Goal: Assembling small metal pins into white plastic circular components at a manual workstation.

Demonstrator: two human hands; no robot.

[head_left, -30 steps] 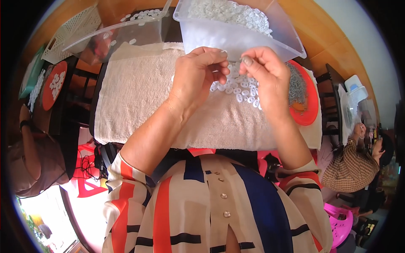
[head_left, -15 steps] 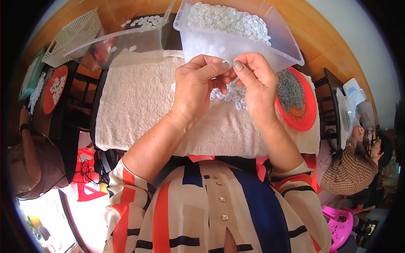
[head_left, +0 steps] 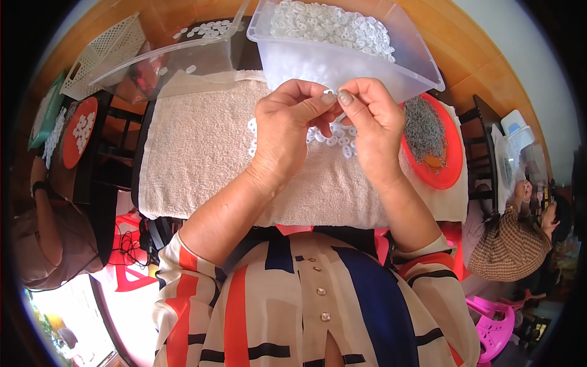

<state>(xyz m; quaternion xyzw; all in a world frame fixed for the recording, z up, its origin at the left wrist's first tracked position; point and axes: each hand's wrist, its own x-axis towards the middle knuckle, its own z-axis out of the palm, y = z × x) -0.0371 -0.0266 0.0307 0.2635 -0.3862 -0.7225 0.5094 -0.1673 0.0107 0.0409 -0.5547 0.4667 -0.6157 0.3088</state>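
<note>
My left hand point(head_left: 282, 128) pinches a small white oval plastic piece point(head_left: 329, 92) with a hole between thumb and fingertips. Right against it, my right hand point(head_left: 374, 125) is closed in a pinch; whatever lies between its fingertips is too small to make out. Both hands are raised above a beige towel point(head_left: 195, 159). Loose white oval pieces point(head_left: 347, 150) with holes lie on the towel under and between my hands. To the right, a red plate point(head_left: 449, 168) carries a heap of thin grey pieces point(head_left: 423, 125), with a small orange item near its front.
A clear bin point(head_left: 348, 76) heaped with white pieces stands behind my hands. Left of it is another clear bin point(head_left: 165, 73) with a few pieces. A white basket point(head_left: 101, 58) sits at the far left. Co-workers sit at side tables, left point(head_left: 52, 238) and right point(head_left: 510, 248).
Both hands stay nearly in place, fingertips still together. The white piece between them shows a little more plainly now. The view has shifted slightly.
</note>
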